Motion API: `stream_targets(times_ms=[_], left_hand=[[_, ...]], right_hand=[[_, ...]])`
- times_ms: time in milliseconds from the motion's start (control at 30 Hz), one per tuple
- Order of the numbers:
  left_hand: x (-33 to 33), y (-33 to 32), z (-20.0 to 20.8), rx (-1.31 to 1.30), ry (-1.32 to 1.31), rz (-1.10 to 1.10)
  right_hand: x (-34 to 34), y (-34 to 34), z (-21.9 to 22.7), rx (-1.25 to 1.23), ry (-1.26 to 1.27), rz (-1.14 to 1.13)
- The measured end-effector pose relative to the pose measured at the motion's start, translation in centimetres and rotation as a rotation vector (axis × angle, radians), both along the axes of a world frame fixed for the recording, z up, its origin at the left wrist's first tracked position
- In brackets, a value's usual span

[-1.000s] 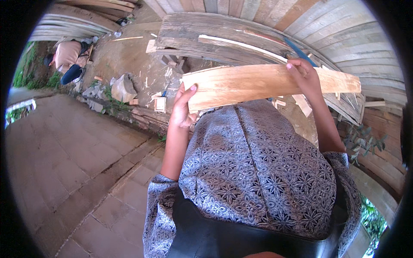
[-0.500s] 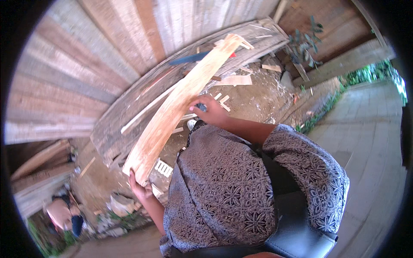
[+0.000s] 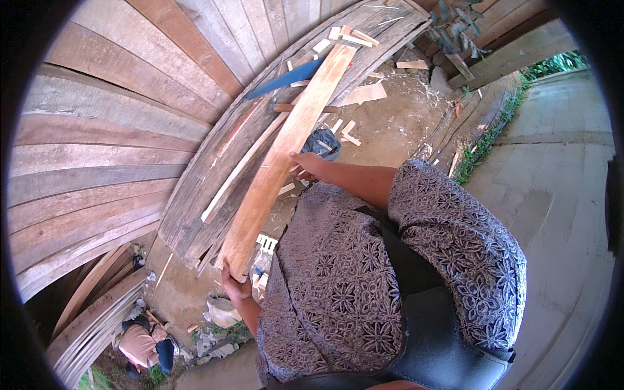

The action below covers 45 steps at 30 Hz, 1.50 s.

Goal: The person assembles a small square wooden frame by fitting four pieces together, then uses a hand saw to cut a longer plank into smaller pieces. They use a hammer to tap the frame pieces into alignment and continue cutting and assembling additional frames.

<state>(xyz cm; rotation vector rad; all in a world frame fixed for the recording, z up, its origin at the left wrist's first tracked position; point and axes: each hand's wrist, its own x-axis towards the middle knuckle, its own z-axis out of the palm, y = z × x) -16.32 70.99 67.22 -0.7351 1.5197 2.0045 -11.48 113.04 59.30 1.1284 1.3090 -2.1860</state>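
Observation:
A long, pale wooden board (image 3: 296,133) lies slantwise in front of me, its far end over the weathered bench (image 3: 188,201). My left hand (image 3: 237,285) is closed around the board's near end. Farther up, my right hand (image 3: 309,166) grips the right edge, thumb on the top face and fingers underneath, partly hidden. Beyond the board, a blue saw blade (image 3: 279,80) rests on the bench, partly covered by it. A thin wood strip (image 3: 244,169) lies along the board's left side.
Wood offcuts (image 3: 356,38) lie at the bench's far end. A plank wall (image 3: 123,133) rises behind it. Wood scraps (image 3: 350,133) and a dark plastic bag (image 3: 322,143) are on the dirt floor. A pale sack (image 3: 223,312) sits at lower left; paving (image 3: 552,214) runs along the right.
The board has turned to a steeper slant in view, its near end shifting right. My right hand has changed from a looser touch to a grip on the edge. The whole view has shifted.

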Motion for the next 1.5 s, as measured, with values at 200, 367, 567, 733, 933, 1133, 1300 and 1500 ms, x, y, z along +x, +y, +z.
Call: stream_targets(times_ms=[200, 367, 567, 733, 933, 1133, 1300, 1500], left_hand=[[2.4, -0.3, 0.8, -0.003, -0.107, -0.033], [2.5, -0.3, 2.2, 0.006, -0.059, 0.015], [2.4, 1.0, 3.4, -0.227, 0.097, -0.225], [1.5, 2.9, 4.2, -0.414, -0.024, -0.253], [-0.7, 4.1, 4.1, -0.161, -0.242, -0.234], [-1.4, 4.8, 4.7, -0.301, -0.094, -0.308], [-2.0, 5.4, 5.2, -0.351, -0.043, -0.341], [-0.7, 4.8, 5.3, -0.36, -0.023, -0.32]], right_hand=[[1.0, 2.2, -3.5, 0.016, -0.194, 0.022], [1.2, 3.5, -4.3, 0.024, -0.108, -0.182], [1.2, 5.1, -3.2, 0.091, -0.079, -0.012], [1.2, 5.2, -3.1, 0.113, -0.061, -0.006], [0.3, 5.5, -4.8, 0.164, 0.089, -0.134], [-0.2, 5.8, -4.6, 0.16, 0.102, -0.134], [-0.1, 6.4, -3.9, 0.22, 0.06, -0.079], [1.1, 5.8, -4.2, 0.196, -0.038, -0.077]])
